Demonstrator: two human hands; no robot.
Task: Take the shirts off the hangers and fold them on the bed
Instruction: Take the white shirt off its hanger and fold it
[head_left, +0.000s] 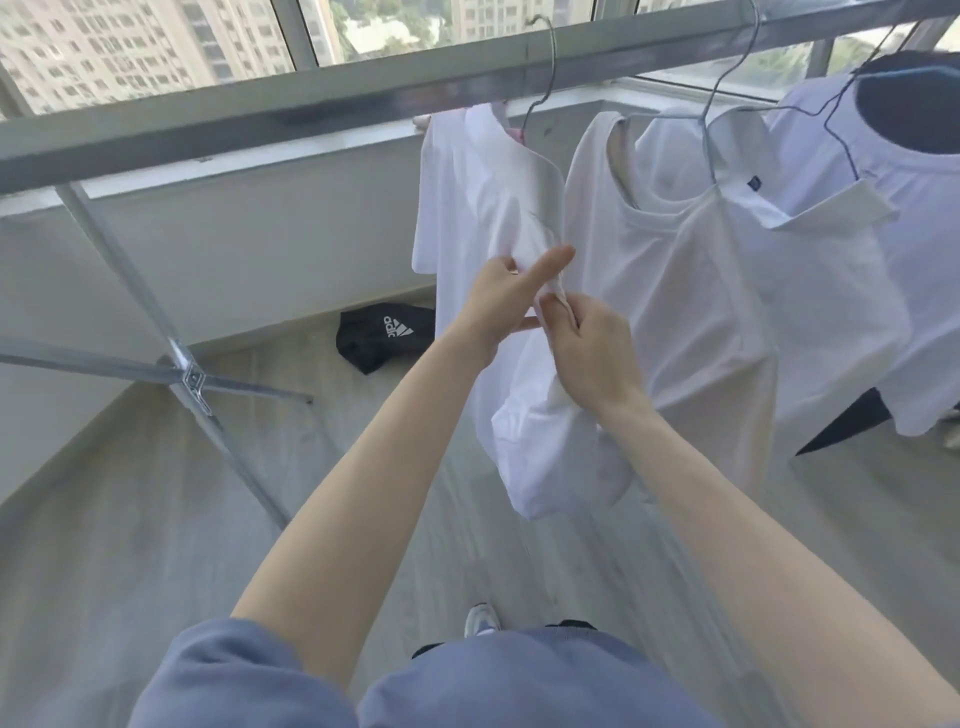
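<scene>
Several white shirts hang on wire hangers from a grey metal rail (363, 98). The leftmost white shirt (478, 208) hangs on a hanger (543, 67), and its lower part is bunched up at waist height. My left hand (504, 291) grips the shirt's edge, its forefinger pointing right. My right hand (587, 348) pinches the same gathered cloth just below. A second white T-shirt (675, 291) hangs right behind my hands. Further right hang a collared white shirt (810, 249) and another white T-shirt (914, 218). No bed is in view.
The drying rack's crossed metal legs (189, 374) stand at the left. A black bag with a white logo (384, 335) lies on the wooden floor by the low wall under the windows. My shoe (480, 618) shows near the bottom.
</scene>
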